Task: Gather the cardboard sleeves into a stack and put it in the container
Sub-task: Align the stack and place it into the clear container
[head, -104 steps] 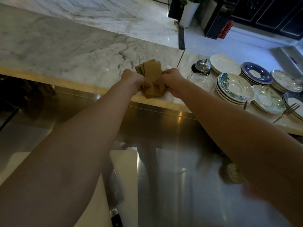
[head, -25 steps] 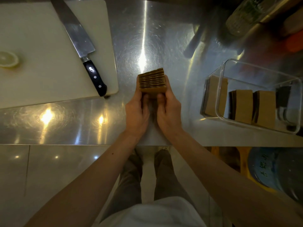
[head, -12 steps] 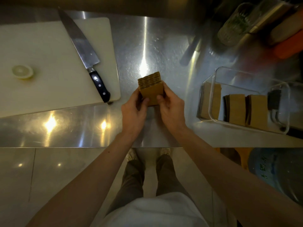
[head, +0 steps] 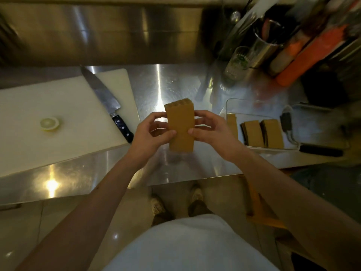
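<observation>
A squared-up stack of brown cardboard sleeves (head: 180, 127) stands on end above the steel counter, its flat face toward me. My left hand (head: 151, 133) grips its left side and my right hand (head: 210, 129) grips its right side, thumbs on the front face. To the right sits a clear rectangular container (head: 230, 102) that holds three other bundles of sleeves (head: 262, 133) standing upright. The container is about a hand's width from my right hand.
A white cutting board (head: 58, 118) lies left, with a chef's knife (head: 106, 99) along its right edge and a lemon slice (head: 49, 123). Glasses, a metal cup and orange bottles (head: 304, 57) crowd the back right. A black-handled tool (head: 321, 150) lies beside the container.
The stack left the marble ledge for the steel counter. Over the last second my hands lifted it and tipped it upright, so its flat face shows, and my fingers slid to its sides.
</observation>
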